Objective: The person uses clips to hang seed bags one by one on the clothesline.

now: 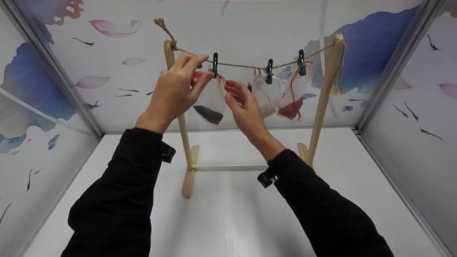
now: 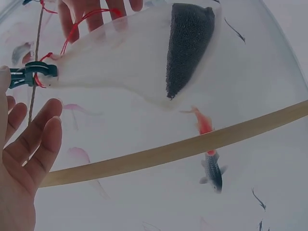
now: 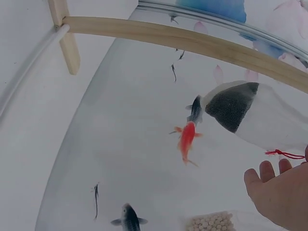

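Note:
A sheer drawstring bag (image 2: 125,62) with dark grainy contents at its bottom hangs from the rope (image 1: 237,65) by a dark green clip (image 2: 33,73). My left hand (image 1: 177,82) is at this clip, thumb and a fingertip close beside it, the other fingers loose. To the right of the bag is my right hand (image 1: 246,109), its fingers extended and slightly bent. A red drawstring (image 2: 89,17) trails from the bag's neck and lies against the right fingers. Whether they press on it is hard to see.
Two more clips (image 1: 269,71) hold a bag of pale beads (image 3: 210,222) and a bag with red contents (image 1: 291,109) farther right. Wooden posts (image 1: 325,103) carry the rope above a white table (image 1: 228,214). Printed panels (image 1: 117,96) enclose the back and sides.

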Demonstrator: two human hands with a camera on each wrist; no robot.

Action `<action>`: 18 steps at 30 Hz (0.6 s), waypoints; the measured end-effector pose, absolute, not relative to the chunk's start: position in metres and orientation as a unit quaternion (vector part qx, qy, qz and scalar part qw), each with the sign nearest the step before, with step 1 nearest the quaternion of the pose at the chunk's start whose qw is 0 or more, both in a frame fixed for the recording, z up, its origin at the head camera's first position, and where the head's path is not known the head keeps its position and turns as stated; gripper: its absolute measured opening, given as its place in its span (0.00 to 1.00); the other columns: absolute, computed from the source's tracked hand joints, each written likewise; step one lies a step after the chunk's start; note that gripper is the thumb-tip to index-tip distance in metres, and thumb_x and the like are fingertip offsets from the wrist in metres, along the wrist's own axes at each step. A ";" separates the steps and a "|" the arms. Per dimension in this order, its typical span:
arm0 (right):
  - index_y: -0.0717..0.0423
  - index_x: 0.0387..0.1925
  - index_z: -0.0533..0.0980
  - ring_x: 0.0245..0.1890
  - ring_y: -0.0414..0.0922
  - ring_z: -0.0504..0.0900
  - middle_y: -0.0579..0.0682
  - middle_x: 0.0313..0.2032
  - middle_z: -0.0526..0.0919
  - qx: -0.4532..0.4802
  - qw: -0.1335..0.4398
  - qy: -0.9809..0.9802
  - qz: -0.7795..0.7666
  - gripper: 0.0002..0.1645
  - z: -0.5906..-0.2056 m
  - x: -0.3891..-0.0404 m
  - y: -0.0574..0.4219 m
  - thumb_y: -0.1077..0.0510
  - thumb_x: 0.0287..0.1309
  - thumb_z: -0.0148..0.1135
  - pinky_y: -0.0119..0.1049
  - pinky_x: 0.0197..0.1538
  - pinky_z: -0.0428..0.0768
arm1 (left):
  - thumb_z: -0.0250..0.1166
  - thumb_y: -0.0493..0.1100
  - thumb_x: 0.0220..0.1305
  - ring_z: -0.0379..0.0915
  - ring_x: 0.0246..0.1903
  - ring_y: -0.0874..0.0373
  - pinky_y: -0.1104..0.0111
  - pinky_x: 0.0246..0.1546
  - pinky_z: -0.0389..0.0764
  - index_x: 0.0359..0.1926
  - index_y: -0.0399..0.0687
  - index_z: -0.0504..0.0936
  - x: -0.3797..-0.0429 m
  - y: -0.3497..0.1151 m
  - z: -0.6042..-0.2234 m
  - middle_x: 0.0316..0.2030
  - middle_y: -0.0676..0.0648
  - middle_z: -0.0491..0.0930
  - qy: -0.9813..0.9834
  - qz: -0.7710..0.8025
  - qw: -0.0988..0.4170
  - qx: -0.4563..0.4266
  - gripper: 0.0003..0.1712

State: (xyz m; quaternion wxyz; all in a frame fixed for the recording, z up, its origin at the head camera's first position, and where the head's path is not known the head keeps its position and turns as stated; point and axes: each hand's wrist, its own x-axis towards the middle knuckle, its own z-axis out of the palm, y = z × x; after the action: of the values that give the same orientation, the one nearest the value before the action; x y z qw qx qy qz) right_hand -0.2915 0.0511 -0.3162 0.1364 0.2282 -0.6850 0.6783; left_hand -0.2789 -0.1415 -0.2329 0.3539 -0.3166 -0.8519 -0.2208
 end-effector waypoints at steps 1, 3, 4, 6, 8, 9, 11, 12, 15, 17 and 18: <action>0.57 0.69 0.68 0.63 0.46 0.75 0.53 0.63 0.76 0.231 0.136 -0.689 0.674 0.25 -0.317 -0.291 0.052 0.59 0.75 0.55 0.38 0.65 0.72 | 0.58 0.55 0.76 0.81 0.32 0.52 0.62 0.34 0.82 0.67 0.41 0.76 -0.279 -0.142 -0.235 0.50 0.41 0.78 -0.851 -0.221 0.355 -0.319 0.28; 0.56 0.70 0.68 0.63 0.46 0.75 0.53 0.64 0.76 0.235 0.133 -0.695 0.666 0.26 -0.320 -0.290 0.054 0.59 0.75 0.56 0.39 0.65 0.72 | 0.58 0.53 0.77 0.80 0.32 0.53 0.63 0.33 0.81 0.66 0.42 0.76 -0.279 -0.142 -0.239 0.51 0.42 0.78 -0.850 -0.219 0.353 -0.324 0.27; 0.56 0.70 0.67 0.63 0.46 0.75 0.54 0.64 0.75 0.236 0.129 -0.698 0.664 0.26 -0.321 -0.289 0.055 0.59 0.74 0.56 0.39 0.65 0.72 | 0.58 0.52 0.77 0.81 0.33 0.54 0.63 0.33 0.81 0.66 0.43 0.77 -0.279 -0.143 -0.242 0.51 0.42 0.78 -0.851 -0.218 0.350 -0.327 0.25; 0.55 0.71 0.67 0.63 0.46 0.75 0.54 0.65 0.75 0.239 0.122 -0.702 0.659 0.27 -0.323 -0.288 0.057 0.59 0.74 0.56 0.40 0.64 0.73 | 0.59 0.50 0.76 0.81 0.33 0.54 0.63 0.32 0.81 0.66 0.43 0.77 -0.279 -0.144 -0.248 0.51 0.42 0.78 -0.854 -0.216 0.341 -0.328 0.23; 0.56 0.72 0.66 0.63 0.47 0.75 0.56 0.65 0.74 0.245 0.116 -0.703 0.657 0.28 -0.325 -0.288 0.058 0.60 0.74 0.57 0.41 0.64 0.73 | 0.60 0.47 0.76 0.82 0.33 0.55 0.63 0.32 0.81 0.66 0.44 0.76 -0.278 -0.146 -0.255 0.52 0.42 0.78 -0.858 -0.217 0.331 -0.328 0.23; 0.56 0.72 0.65 0.63 0.47 0.74 0.57 0.65 0.74 0.247 0.113 -0.704 0.656 0.29 -0.327 -0.288 0.059 0.61 0.74 0.57 0.41 0.64 0.74 | 0.60 0.47 0.76 0.82 0.33 0.55 0.64 0.31 0.81 0.67 0.44 0.75 -0.278 -0.146 -0.258 0.51 0.42 0.78 -0.859 -0.219 0.325 -0.328 0.23; 0.56 0.73 0.65 0.64 0.48 0.74 0.56 0.66 0.73 0.249 0.109 -0.709 0.651 0.30 -0.330 -0.288 0.060 0.61 0.73 0.57 0.41 0.64 0.74 | 0.61 0.46 0.75 0.83 0.33 0.55 0.65 0.31 0.81 0.69 0.45 0.73 -0.278 -0.148 -0.265 0.52 0.42 0.77 -0.861 -0.223 0.318 -0.329 0.25; 0.55 0.73 0.64 0.64 0.48 0.74 0.57 0.66 0.73 0.251 0.109 -0.711 0.648 0.30 -0.332 -0.287 0.061 0.61 0.73 0.58 0.42 0.64 0.74 | 0.61 0.46 0.75 0.83 0.33 0.55 0.65 0.31 0.82 0.70 0.46 0.72 -0.278 -0.148 -0.269 0.52 0.41 0.77 -0.860 -0.226 0.317 -0.329 0.27; 0.54 0.74 0.63 0.64 0.49 0.75 0.55 0.67 0.72 0.255 0.104 -0.715 0.643 0.32 -0.337 -0.286 0.063 0.61 0.72 0.58 0.44 0.64 0.75 | 0.61 0.46 0.75 0.84 0.37 0.54 0.66 0.33 0.83 0.74 0.46 0.66 -0.278 -0.150 -0.280 0.54 0.41 0.76 -0.857 -0.236 0.315 -0.333 0.31; 0.52 0.75 0.62 0.65 0.49 0.74 0.53 0.68 0.71 0.259 0.097 -0.715 0.643 0.33 -0.341 -0.285 0.064 0.61 0.72 0.58 0.45 0.63 0.75 | 0.60 0.46 0.75 0.85 0.41 0.53 0.65 0.34 0.84 0.76 0.46 0.63 -0.277 -0.151 -0.289 0.57 0.40 0.75 -0.856 -0.245 0.311 -0.334 0.33; 0.51 0.76 0.61 0.65 0.48 0.74 0.52 0.69 0.70 0.262 0.093 -0.713 0.644 0.34 -0.342 -0.284 0.064 0.61 0.72 0.58 0.46 0.63 0.75 | 0.60 0.46 0.75 0.85 0.43 0.52 0.64 0.35 0.84 0.76 0.45 0.62 -0.277 -0.151 -0.293 0.59 0.40 0.74 -0.856 -0.252 0.307 -0.332 0.34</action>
State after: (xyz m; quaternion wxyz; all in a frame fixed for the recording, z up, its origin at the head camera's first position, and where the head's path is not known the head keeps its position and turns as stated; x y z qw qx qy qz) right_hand -0.2844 0.0641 -0.3424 0.0925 0.2617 -0.7132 0.6437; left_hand -0.2767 -0.1507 -0.2931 0.3069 -0.3319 -0.8558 -0.2516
